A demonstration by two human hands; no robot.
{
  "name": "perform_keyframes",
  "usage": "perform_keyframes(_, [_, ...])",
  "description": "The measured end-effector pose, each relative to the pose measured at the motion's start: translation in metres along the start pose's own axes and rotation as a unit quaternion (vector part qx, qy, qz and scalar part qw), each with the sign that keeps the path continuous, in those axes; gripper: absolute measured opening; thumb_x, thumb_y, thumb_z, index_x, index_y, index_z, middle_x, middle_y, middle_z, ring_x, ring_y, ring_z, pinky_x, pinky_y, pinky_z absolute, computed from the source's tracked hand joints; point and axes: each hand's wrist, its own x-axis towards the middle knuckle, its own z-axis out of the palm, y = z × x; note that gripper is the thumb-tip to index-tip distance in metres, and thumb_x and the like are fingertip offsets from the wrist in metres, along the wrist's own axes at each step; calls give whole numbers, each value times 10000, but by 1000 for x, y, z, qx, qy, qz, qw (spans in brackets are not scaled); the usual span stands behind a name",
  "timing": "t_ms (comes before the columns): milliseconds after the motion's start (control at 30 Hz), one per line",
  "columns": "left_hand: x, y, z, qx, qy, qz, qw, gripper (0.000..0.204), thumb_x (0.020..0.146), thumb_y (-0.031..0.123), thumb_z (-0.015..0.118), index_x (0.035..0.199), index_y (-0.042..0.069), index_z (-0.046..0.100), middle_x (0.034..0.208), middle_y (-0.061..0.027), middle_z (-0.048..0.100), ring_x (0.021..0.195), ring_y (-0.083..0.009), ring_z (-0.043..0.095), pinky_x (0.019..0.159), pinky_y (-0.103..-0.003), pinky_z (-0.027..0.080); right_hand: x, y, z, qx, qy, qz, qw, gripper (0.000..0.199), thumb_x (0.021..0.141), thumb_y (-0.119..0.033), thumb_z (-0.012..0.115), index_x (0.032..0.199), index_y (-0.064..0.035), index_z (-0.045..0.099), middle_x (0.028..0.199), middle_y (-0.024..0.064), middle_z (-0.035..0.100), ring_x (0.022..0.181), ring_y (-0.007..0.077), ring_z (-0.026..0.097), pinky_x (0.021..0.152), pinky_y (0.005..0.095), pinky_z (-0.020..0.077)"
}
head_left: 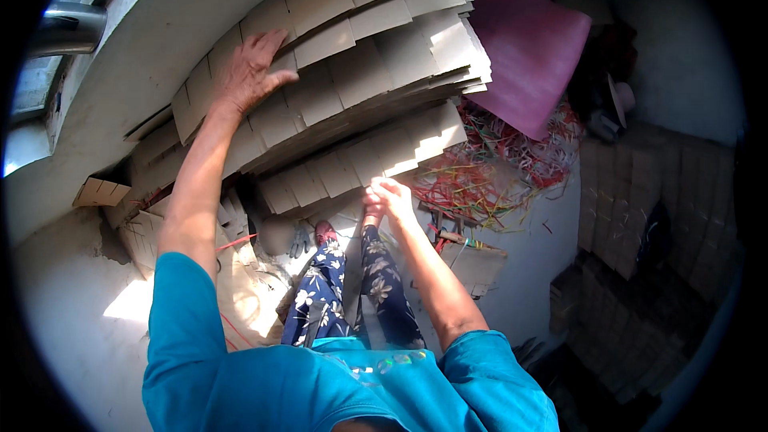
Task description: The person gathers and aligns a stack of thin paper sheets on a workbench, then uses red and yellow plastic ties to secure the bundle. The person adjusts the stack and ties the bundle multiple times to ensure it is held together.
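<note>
A tall stack of slotted grey-brown cardboard strips (312,92) leans along the wall in front of me, its layers overlapping like shingles. My left hand (254,72) is over its upper left part, fingers stretched and thumb apart. Whether the palm presses on the cardboard I cannot tell. Lower down, my right hand (387,196) is held in front of my body with its fingers curled together. It is just below a lower row of cardboard strips (352,162). Anything between those fingers is too small or hidden to make out.
A pink sheet (528,48) hangs at the right end of the stack, above a heap of red, white and yellow plastic strips (496,160). More cardboard bundles (640,200) stand at the right. A glove (300,242) and loose cardboard (144,240) lie near my feet.
</note>
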Motion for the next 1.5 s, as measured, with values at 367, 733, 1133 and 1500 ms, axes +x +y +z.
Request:
perform_keyframes(367, [15, -11, 5, 109, 94, -78, 987, 819, 636, 219, 770, 1341, 94, 373, 1360, -88, 420, 1235, -301, 407, 951, -439, 396, 57, -109, 120, -51, -101, -163, 980, 651, 792, -172, 677, 1320, 64, 378, 1129, 164, 564, 972, 202, 586, 747, 289, 523])
perform_keyframes(733, [23, -36, 2, 196, 111, 34, 974, 369, 726, 25, 600, 1078, -14, 494, 909, -162, 592, 837, -301, 606, 695, -369, 517, 98, -141, 158, 60, -99, -176, 978, 787, 778, -127, 661, 1389, 83, 210, 1380, 238, 335, 1253, 318, 391, 1006, 451, 351])
perform_keyframes(1133, [34, 11, 11, 224, 79, 57, 970, 468, 695, 107, 650, 1115, -20, 485, 951, -132, 565, 854, -251, 590, 673, -325, 523, 117, -144, 180, 173, -130, -136, 967, 729, 701, 113, 505, 1345, 79, 164, 751, 83, 505, 718, 194, 526, 864, 438, 419])
perform_keyframes(1500, [23, 12, 37, 176, 138, -29, 974, 910, 578, 115, 745, 1362, 65, 285, 1309, -105, 407, 1140, -300, 455, 793, -430, 479, 126, -156, 173, 158, -276, -129, 939, 571, 655, 147, 466, 1215, 71, 388, 907, 130, 526, 830, 246, 546, 998, 514, 339])
